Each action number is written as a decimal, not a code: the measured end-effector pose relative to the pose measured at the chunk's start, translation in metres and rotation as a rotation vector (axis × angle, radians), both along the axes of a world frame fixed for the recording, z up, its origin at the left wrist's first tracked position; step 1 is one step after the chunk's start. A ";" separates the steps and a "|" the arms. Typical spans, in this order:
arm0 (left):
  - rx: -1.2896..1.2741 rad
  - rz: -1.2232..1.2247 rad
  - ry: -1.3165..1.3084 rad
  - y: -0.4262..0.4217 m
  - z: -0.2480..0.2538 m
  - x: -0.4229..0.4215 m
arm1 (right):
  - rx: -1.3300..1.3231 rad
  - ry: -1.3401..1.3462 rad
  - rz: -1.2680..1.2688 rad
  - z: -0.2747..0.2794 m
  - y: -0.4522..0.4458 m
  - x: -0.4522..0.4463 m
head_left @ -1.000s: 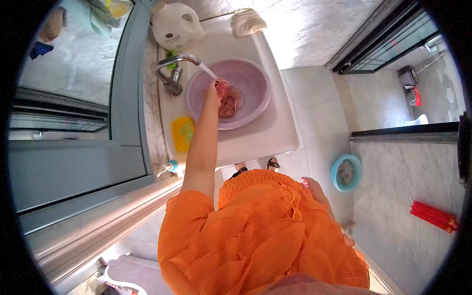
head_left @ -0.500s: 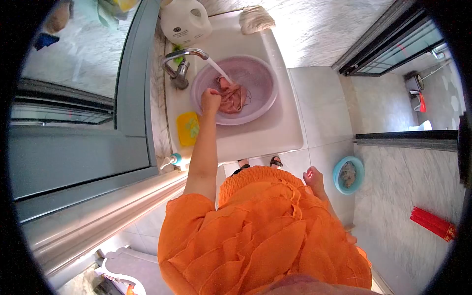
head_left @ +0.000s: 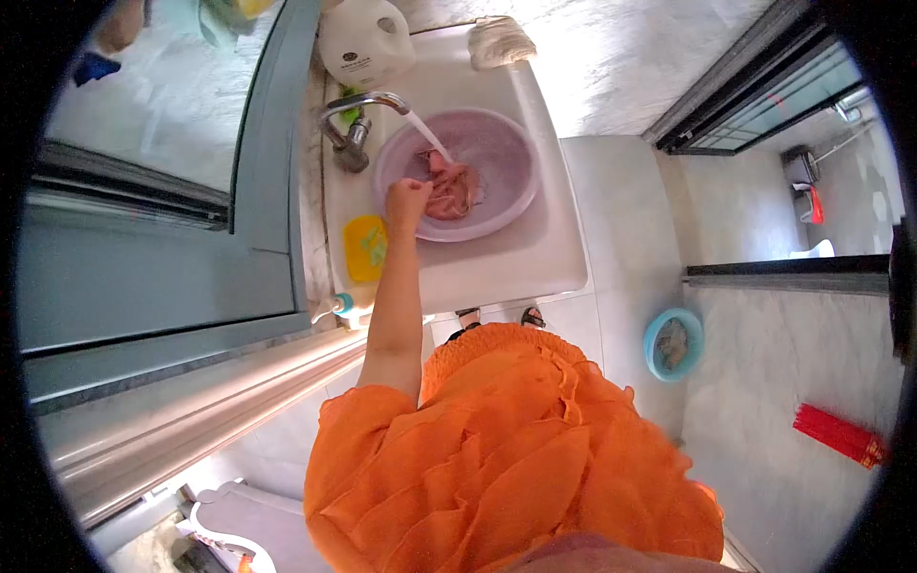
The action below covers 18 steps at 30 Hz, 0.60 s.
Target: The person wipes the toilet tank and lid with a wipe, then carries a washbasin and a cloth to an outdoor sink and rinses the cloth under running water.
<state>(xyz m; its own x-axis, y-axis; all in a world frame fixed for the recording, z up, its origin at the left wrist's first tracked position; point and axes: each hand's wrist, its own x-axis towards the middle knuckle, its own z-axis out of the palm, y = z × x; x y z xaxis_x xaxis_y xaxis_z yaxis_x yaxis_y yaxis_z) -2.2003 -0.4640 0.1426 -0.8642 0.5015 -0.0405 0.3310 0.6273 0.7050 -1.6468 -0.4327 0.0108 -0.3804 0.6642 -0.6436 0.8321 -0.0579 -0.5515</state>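
Observation:
My left hand reaches over the near-left rim of a pale purple basin. Its fingers are closed at the edge of a wet pink garment, which lies bunched in the basin with thin straps or strings showing. Exactly how the fingers grip the cloth is too small to see. Water runs from a chrome faucet onto the garment. The basin stands in a white sink. My right hand is out of the picture.
A yellow soap dish and a pump bottle sit on the sink's left side. Behind the faucet stands a white jug. A folded cloth lies at the back corner. On the floor rests a blue basin.
My right hand, seen beside my body before, has gone from view. My left hand has shifted slightly down toward me, staying by the garment. Water keeps running.

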 end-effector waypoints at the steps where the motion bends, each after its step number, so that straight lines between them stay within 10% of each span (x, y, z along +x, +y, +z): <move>1: -0.001 -0.002 0.024 -0.002 -0.001 0.001 | -0.016 -0.013 -0.005 -0.003 -0.003 0.004; 18: -0.214 -0.093 0.708 0.063 -0.002 -0.151 | -0.112 -0.120 -0.113 -0.013 -0.030 0.053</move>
<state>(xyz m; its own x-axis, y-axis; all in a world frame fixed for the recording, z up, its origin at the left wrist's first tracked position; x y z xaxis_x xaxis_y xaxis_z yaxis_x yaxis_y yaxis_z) -2.3511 -0.4014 0.1408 -0.6738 0.6179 0.4054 0.7194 0.6738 0.1688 -1.5934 -0.4631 -0.0021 -0.2236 0.6201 -0.7520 0.8760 -0.2104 -0.4340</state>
